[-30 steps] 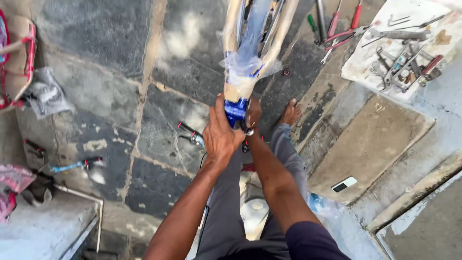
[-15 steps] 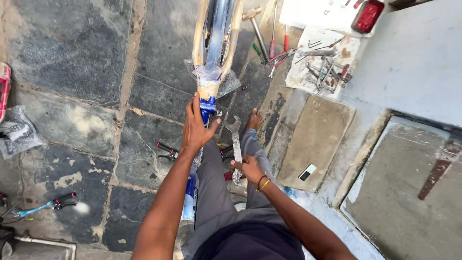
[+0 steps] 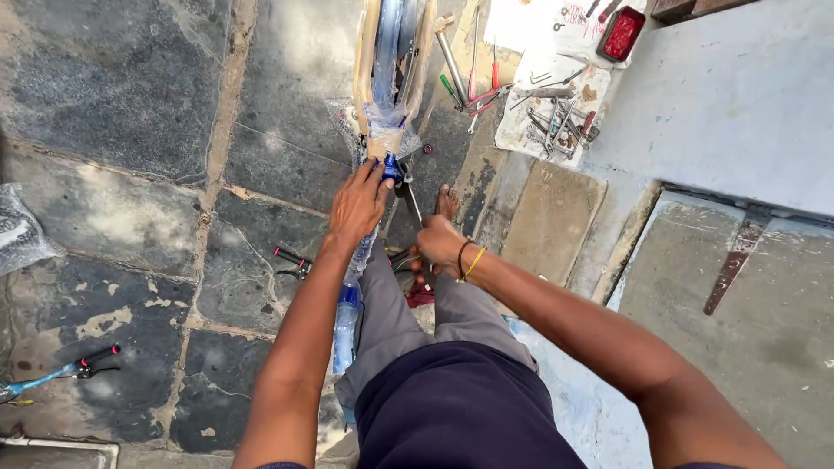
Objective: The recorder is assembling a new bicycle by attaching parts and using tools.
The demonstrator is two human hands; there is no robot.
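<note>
Right hand (image 3: pixel 437 244) grips the spanner (image 3: pixel 410 201), its head just beyond the fingers at the blue frame joint (image 3: pixel 391 167). Left hand (image 3: pixel 359 204) clamps that frame. Plastic wrap (image 3: pixel 385 122) still on; fitting looks unfinished.

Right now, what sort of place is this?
Probably an outdoor bicycle repair spot on stone paving: a plastic-wrapped blue bicycle frame lies on the ground, and hand tools are spread on a sheet beside it.
</note>
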